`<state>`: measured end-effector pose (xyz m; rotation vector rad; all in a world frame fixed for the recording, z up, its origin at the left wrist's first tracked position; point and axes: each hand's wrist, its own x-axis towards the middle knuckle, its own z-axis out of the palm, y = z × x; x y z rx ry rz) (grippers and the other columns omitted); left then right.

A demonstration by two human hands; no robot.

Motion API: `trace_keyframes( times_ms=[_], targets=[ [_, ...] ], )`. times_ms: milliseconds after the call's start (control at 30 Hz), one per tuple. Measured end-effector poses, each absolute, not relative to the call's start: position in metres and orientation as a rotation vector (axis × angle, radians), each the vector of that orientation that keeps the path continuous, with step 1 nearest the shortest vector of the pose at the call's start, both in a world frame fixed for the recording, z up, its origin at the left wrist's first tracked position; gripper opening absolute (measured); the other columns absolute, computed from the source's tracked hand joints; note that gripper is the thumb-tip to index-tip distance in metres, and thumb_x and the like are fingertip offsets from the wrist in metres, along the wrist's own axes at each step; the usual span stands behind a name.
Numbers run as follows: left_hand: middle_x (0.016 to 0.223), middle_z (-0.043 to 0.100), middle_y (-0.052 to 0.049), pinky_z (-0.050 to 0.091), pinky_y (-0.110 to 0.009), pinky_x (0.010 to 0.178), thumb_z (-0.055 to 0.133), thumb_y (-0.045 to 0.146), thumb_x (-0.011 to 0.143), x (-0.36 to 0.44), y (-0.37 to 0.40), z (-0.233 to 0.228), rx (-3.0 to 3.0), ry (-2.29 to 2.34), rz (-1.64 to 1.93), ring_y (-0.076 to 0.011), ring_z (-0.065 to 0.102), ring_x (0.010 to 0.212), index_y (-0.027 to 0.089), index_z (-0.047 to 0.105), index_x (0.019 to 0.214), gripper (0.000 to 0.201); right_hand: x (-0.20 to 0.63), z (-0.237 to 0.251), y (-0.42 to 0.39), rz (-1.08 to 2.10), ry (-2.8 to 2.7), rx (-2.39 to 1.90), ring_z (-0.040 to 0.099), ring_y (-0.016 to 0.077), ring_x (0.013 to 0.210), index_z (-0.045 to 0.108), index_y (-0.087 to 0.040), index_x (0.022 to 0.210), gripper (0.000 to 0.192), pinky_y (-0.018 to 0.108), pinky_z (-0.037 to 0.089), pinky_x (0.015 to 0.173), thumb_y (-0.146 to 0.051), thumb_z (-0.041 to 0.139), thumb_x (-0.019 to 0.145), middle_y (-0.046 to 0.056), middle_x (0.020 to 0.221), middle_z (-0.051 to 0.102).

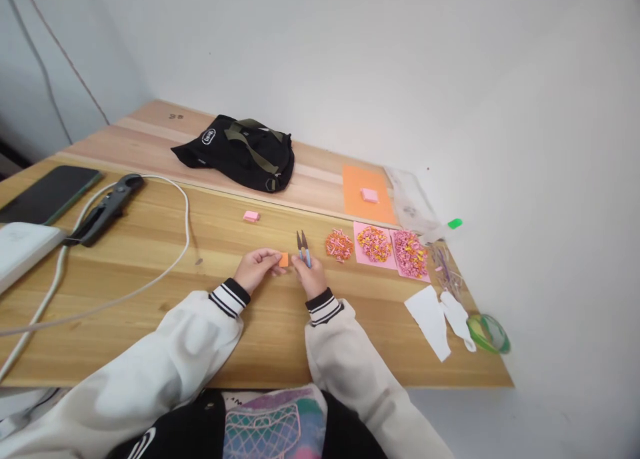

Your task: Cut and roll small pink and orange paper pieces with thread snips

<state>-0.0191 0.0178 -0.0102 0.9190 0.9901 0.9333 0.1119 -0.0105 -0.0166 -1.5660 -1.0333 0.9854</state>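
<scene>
My left hand [257, 269] pinches a small square of orange paper [284, 260] between thumb and fingertips. Just right of it, my right hand [311, 276] is closed around a pair of small scissors [303, 243] with bluish handles, the dark points facing away from me. The right fingertips are close to the orange square; whether they touch it I cannot tell. A pink block of paper [251, 216] lies beyond the left hand. To the right sits a loose heap of pink and orange rolled pieces [339, 245].
Two more heaps, one pink and yellow [375, 243] and one mostly pink [411, 253], rest on pink sheets. Behind is an orange sheet [353, 192] bearing a pink block [369, 195]. A black bag [240, 152], phone [50, 192], cable [187, 219], white paper [430, 319] and green tape [493, 334] surround the work area.
</scene>
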Motion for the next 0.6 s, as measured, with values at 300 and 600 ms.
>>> trace_keyframes(
  times_ms=[300,600],
  targets=[
    [0.052,0.064,-0.003,0.039,-0.023,0.043,0.072,0.042,0.051,-0.0198,0.0154,-0.0066,0.985,0.999,0.852,-0.0163,0.061,0.048,0.014,0.061,0.065,0.033,0.1069,-0.0121,-0.0147,1.198,-0.87,-1.415,0.029,0.0063,0.039,0.053,-0.017,0.058,0.018,0.022,0.025,0.04,-0.033,0.061,0.06,-0.008,0.04,0.036],
    [0.025,0.044,0.0,0.018,-0.019,0.027,0.049,0.056,0.07,-0.0273,0.016,-0.0011,1.018,1.07,0.64,-0.0068,0.032,0.02,0.016,0.052,0.043,0.048,0.1099,-0.0089,-0.017,1.073,-0.967,-1.448,0.03,0.0063,0.04,0.052,-0.017,0.059,0.019,0.021,0.028,0.04,-0.035,0.058,0.063,-0.007,0.044,0.037]
  ],
)
